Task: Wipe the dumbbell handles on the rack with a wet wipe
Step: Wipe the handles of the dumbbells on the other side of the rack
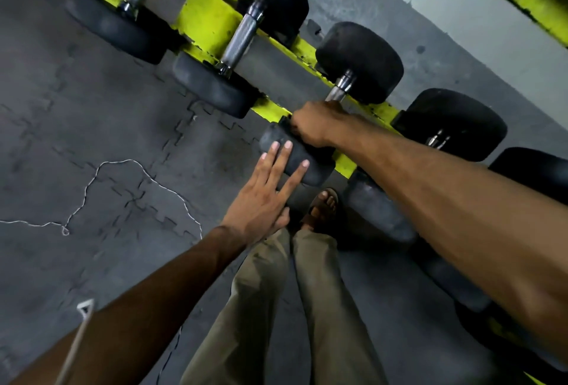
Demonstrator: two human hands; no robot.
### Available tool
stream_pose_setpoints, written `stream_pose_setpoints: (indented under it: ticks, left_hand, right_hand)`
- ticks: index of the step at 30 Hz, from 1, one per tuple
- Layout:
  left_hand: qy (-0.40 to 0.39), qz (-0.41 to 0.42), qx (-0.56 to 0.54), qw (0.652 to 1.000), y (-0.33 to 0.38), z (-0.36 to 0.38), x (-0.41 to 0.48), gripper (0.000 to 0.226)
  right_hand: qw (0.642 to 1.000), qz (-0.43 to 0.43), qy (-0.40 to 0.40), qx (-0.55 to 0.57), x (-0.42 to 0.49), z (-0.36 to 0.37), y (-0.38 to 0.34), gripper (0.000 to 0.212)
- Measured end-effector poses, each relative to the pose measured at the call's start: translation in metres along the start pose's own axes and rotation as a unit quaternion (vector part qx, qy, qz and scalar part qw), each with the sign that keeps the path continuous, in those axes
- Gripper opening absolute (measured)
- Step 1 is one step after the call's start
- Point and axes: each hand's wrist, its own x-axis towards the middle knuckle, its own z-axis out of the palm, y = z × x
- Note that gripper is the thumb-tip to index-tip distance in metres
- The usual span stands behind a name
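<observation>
My right hand (316, 126) curls round the knurled steel handle (338, 92) of a dumbbell (359, 58) lying across the yellow rack (212, 25). The wet wipe is hidden. My left hand (261, 200) lies flat, fingers straight, on its near rubber head (319, 172). I judge it heavy and rigid, with a grippy handle.

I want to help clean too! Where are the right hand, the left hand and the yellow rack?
right hand (313, 124), head view, knuckles, curled round the dumbbell handle (339, 89).
left hand (261, 200), head view, back of the hand.
yellow rack (210, 25), head view, bare painted rail.
</observation>
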Motion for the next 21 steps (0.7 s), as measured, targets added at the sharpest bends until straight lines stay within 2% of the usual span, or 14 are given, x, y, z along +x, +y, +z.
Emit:
stream_pose_setpoints:
  ticks: [1,3,5,6,9,13,16,19,21]
  left_hand:
    - [0.002,-0.001,-0.001,1.0,0.0,0.0,-0.001,0.106]
    - [0.001,0.003,-0.003,1.0,-0.002,-0.002,-0.001,0.105]
    - [-0.002,0.006,-0.005,1.0,-0.003,-0.004,-0.001,0.104]
    - [-0.006,0.007,-0.009,1.0,-0.003,-0.005,-0.002,0.104]
    - [-0.007,0.006,-0.011,1.0,-0.003,-0.004,-0.005,0.107]
    - [-0.003,0.012,-0.015,1.0,-0.004,-0.007,-0.002,0.107]
    - [-0.004,0.001,0.002,1.0,-0.004,-0.005,-0.001,0.107]
    - [0.009,0.005,0.006,1.0,-0.005,0.001,-0.002,0.107]
    - [0.021,0.012,0.005,1.0,-0.005,0.005,0.0,0.107]
  right_hand:
    - [0.999,0.014,-0.047,-0.003,0.008,-0.004,-0.009,0.024]
    - [0.993,0.027,-0.118,0.005,0.02,-0.015,-0.016,0.006]
    - [0.993,0.019,-0.114,0.021,0.026,-0.015,-0.011,0.017]
    - [0.996,0.01,-0.086,0.032,0.023,-0.011,-0.007,0.015]
    - [0.993,-0.021,0.066,0.091,-0.002,0.01,0.009,0.008]
    - [0.953,-0.008,0.233,0.192,-0.031,0.056,0.018,0.007]
    - [0.899,0.08,0.283,0.325,-0.029,0.081,0.012,0.014]
    - [0.786,0.199,0.302,0.501,-0.023,0.1,0.006,0.014]
    - [0.727,0.231,0.306,0.57,-0.02,0.113,0.002,0.012]
